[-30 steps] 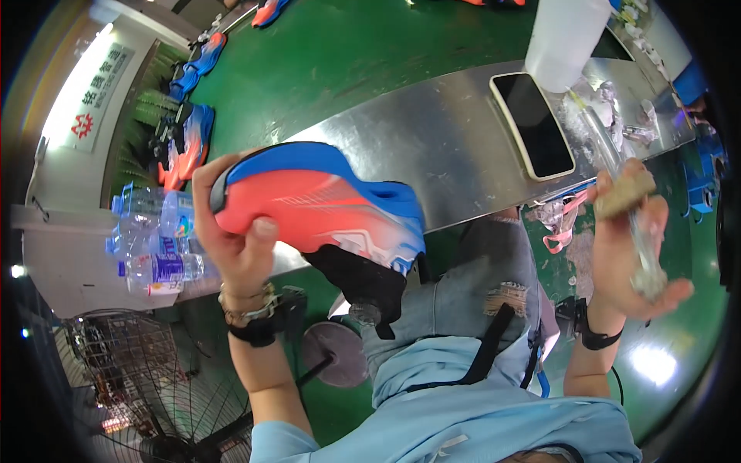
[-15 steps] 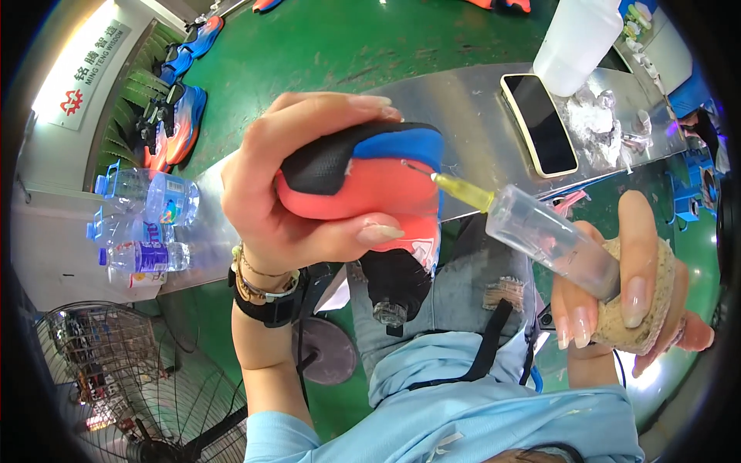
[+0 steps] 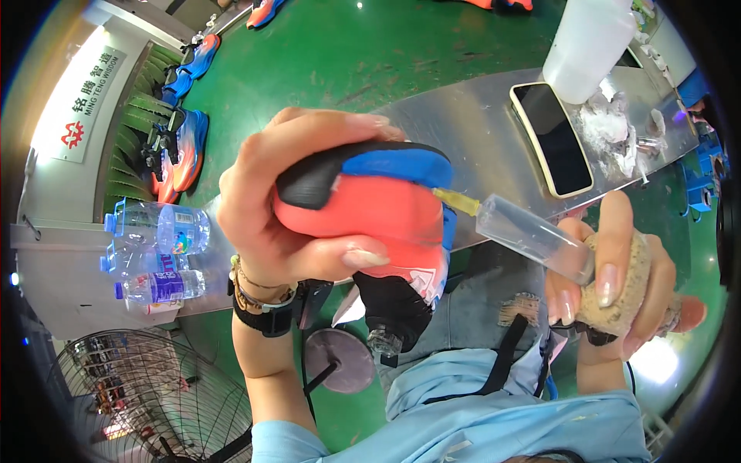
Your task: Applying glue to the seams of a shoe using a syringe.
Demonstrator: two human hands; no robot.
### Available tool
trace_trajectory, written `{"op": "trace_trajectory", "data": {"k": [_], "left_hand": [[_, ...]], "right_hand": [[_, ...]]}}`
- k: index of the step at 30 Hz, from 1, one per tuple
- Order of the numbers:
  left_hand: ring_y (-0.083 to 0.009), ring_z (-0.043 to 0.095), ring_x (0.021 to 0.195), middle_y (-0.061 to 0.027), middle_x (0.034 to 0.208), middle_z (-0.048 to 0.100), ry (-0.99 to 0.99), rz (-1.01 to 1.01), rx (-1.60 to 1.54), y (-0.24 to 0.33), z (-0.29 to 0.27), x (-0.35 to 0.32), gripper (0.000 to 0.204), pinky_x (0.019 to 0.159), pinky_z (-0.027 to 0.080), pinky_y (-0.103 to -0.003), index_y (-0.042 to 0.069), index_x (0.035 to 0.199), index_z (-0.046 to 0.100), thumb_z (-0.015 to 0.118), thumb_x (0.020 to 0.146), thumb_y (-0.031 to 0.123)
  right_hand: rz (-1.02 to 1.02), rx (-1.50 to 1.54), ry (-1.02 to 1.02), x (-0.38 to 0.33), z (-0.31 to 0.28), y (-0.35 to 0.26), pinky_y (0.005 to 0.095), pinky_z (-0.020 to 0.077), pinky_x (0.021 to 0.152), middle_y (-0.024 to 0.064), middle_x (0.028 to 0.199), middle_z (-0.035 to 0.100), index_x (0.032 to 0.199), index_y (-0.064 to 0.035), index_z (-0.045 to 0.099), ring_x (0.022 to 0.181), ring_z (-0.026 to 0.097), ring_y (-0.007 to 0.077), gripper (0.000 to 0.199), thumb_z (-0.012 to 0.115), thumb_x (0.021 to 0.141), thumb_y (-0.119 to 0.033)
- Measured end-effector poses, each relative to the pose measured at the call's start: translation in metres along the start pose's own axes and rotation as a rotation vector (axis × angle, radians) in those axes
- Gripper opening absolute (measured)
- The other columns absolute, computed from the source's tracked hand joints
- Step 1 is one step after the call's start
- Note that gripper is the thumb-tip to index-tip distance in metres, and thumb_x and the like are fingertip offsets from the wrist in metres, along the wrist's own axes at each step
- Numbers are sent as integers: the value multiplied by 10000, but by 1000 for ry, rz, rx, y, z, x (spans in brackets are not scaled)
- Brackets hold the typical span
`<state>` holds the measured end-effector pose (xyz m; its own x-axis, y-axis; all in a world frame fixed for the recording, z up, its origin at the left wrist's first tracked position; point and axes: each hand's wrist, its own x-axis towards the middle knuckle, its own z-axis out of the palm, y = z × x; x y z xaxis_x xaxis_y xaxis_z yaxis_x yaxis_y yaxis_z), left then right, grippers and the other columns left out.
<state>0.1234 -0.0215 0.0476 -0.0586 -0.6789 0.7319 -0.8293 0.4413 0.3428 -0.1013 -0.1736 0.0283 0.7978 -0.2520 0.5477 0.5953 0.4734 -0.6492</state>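
Head view:

1. Left hand [image 3: 266, 204] is wrapped round one end of a coral, blue and black shoe [image 3: 370, 204], thumb on the coral side, fingers over the black part. The shoe is held up in the air by the near edge of the metal table [image 3: 440, 116]. Should that one-handed hold loosen, it could roll and drag against the nozzle.

2. Right hand [image 3: 610, 282] grips a clear syringe [image 3: 529, 239] together with a beige spongy block [image 3: 637, 270]. Two things in one grasp could slip against each other and swing the syringe; whether a thumb bears on its plunger cannot be told.

3. The yellow nozzle [image 3: 459, 202] points at the shoe's blue-and-coral border; contact is unclear. Pressing too hard might bend it, and oversqueezing might smear any contents across the coral surface.

4. Neither hand looks braced, so a small tremor could shift the tip.
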Motion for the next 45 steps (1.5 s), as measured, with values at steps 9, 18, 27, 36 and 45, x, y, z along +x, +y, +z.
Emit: {"op": "trace_trajectory", "data": {"k": [9,18,27,36,45], "left_hand": [[-303,647,809,-247,950,601,390,-209,-113,-21,11,-12,718,726,525,-368,-36,1141,372,725,740,445],[-336,632,760,-307,935,565,471,-85,54,-45,7,-20,545,644,554,-385,62,1054,313,630,825,441],[-320,623,866,-267,983,572,417,-224,97,-48,-2,-27,597,723,529,-364,31,1197,308,566,863,455],[-320,611,884,-221,1032,542,469,-272,119,-59,-1,-36,494,777,490,-418,73,1170,281,540,892,389],[-123,415,973,-31,1066,443,583,-450,318,-73,-4,-50,253,898,330,-301,61,1097,416,456,955,266]], "right_hand": [[-24,138,-37,-13,-33,39,385,487,709,182,985,434,661,-97,674,822,515,330,602,468,824,-638],[37,261,62,-39,-44,64,448,453,764,208,1007,429,671,-40,670,856,514,368,620,494,777,-625],[192,78,106,-46,-40,57,423,459,677,152,970,414,614,-78,621,790,508,331,637,427,839,-641],[278,124,229,-68,-38,54,437,436,801,215,1007,460,656,-37,679,909,519,347,622,509,753,-628],[340,5,228,-76,-46,54,388,404,826,209,1022,469,686,-70,664,896,535,316,636,488,739,-679]]}}
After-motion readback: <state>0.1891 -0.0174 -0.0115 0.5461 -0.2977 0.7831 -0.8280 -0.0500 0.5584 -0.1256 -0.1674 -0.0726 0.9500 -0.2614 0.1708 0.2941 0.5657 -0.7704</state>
